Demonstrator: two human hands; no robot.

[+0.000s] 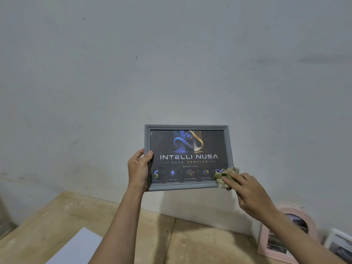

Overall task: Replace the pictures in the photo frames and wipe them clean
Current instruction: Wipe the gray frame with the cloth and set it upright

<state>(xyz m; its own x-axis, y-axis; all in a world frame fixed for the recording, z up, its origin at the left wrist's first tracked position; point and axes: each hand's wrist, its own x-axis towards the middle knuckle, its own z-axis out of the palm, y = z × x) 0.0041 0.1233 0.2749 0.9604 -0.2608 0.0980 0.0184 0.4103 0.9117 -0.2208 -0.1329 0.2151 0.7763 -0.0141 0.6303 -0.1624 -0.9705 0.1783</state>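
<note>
Held upright above a plywood table (57, 216), before a plain grey wall (171, 54): grey photo frame (187, 127) with a dark logo print. Looks light, stiff, probably glazed, so fragile and slippery; best gripped by the edges. Left hand (138, 168) clasping its left edge. Right hand (249, 189), fingers extended, pressing a crumpled cloth (225, 176) on the lower right corner.

Two bare forearms, no sleeves, no rings

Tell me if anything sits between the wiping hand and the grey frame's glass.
Only the cloth: the right hand presses it onto the grey frame at its lower right corner. The left hand grips the frame's left edge, clear of the wiping.
</note>
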